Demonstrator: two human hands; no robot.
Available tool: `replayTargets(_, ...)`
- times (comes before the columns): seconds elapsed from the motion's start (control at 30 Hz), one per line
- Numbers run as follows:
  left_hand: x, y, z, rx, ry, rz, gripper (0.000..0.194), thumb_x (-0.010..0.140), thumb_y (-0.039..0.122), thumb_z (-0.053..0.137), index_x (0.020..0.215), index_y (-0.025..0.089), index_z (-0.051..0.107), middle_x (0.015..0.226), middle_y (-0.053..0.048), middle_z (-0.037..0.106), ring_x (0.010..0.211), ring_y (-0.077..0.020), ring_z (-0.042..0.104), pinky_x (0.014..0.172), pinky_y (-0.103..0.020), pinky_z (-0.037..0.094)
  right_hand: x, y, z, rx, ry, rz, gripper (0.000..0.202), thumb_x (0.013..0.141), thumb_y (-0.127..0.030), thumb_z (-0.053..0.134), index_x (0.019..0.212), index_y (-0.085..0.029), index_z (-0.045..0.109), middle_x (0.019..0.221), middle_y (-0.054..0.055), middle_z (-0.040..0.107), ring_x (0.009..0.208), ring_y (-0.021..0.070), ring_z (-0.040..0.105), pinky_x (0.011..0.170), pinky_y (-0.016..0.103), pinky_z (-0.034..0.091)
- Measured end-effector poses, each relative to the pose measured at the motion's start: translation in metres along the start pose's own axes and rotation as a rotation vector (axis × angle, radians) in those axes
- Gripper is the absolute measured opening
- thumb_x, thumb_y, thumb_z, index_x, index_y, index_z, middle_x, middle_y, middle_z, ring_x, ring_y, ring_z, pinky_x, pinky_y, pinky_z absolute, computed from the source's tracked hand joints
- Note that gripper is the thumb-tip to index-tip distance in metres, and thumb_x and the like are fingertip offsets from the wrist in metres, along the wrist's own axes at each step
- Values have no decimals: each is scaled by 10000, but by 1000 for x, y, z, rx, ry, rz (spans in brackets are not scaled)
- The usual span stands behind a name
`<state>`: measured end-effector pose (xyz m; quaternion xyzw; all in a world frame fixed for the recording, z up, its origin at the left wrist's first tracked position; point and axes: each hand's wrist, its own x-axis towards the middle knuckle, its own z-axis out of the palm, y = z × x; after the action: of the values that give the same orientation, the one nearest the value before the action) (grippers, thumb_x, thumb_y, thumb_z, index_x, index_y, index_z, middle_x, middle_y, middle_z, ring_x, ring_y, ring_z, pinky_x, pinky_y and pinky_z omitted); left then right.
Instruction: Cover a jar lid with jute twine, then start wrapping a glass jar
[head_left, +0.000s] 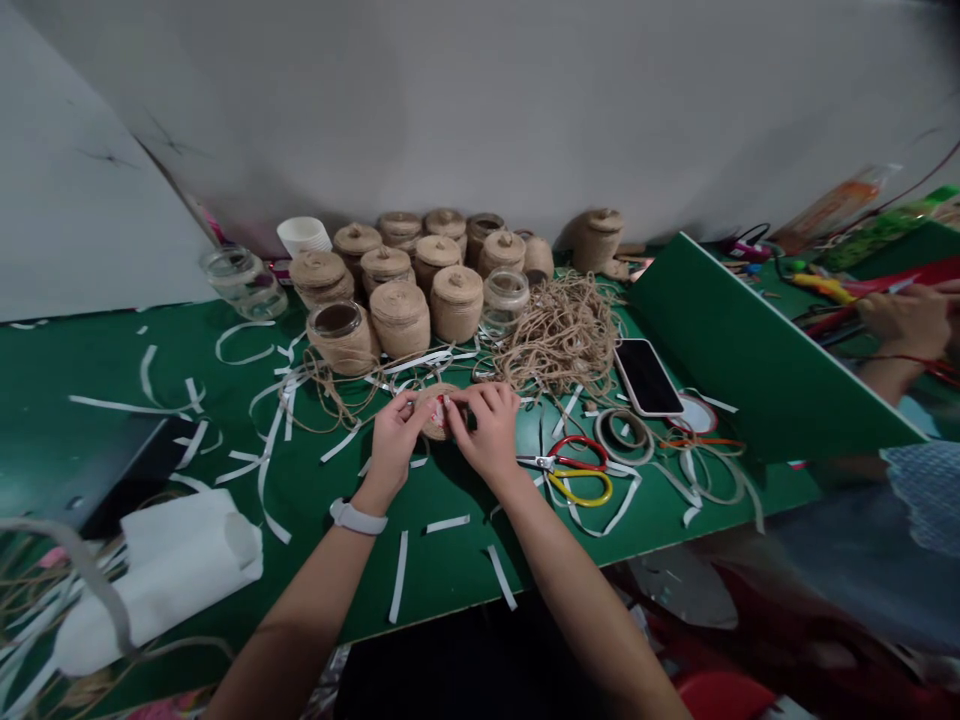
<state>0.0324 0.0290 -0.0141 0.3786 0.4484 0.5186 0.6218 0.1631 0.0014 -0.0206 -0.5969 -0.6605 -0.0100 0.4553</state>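
Between both hands is a round jar lid (433, 428) wrapped in twine, its red and white middle partly showing. My left hand (393, 440) grips the lid's left side, thumb on its face; a pale watch band circles that wrist. From the right, my right hand (486, 425) pinches the lid's other side with thumb and fingers. Behind them stand several twine-wrapped jars (400, 318), many with twine lids. A loose heap of twine (559, 335) lies beyond my right hand. Scissors (577, 470) with red and yellow handles rest right of that hand.
White paper strips (274, 470) litter the green table (315, 590). To the right lie a phone (646, 378) and a tape roll (624, 436). A green divider board (757, 360) separates a co-worker's hands (911, 320). Bare glass jars (244, 283) and a white roll (165, 570) are at left.
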Motion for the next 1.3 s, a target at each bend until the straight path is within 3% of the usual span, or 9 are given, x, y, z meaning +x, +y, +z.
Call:
replayTargets(0.2,-1,1,1,37,46,2,318,633,345,812,817,134,662,690,-23,716,587,-129,631,573,-222,498,0,-1,0,34,-33,-2,129,909,-293,599,1001,-243,674,909,29,662,914,197,519,805,358,333)
replayTargets(0.6,-2,3,1,5,-30,-35,306,617,300,822,801,153,627,688,-12,722,588,-131,645,580,-226,515,1,0,0,78,-21,15,110,921,-292,591,905,-239,685,865,23,664,905,193,521,809,360,333)
replayTargets(0.83,0,4,0,30,101,15,307,632,316,811,815,144,635,701,-26,738,607,-144,673,607,-239,531,2,0,-3,0,-59,40,185,901,-339,613,1054,-249,665,960,35,667,950,215,519,820,376,309)
replayTargets(1.0,-1,6,1,17,93,16,304,633,319,808,806,159,616,710,-25,740,626,-158,683,617,-252,536,2,1,-2,6,-54,58,126,922,-324,583,909,-242,678,911,28,657,934,202,519,815,364,302)
replayTargets(1.3,-3,8,4,-4,42,-8,326,630,313,807,826,174,587,710,-6,725,611,-141,660,581,-229,509,0,3,1,17,-7,68,123,924,-314,584,903,-230,671,889,25,651,916,194,518,818,361,309)
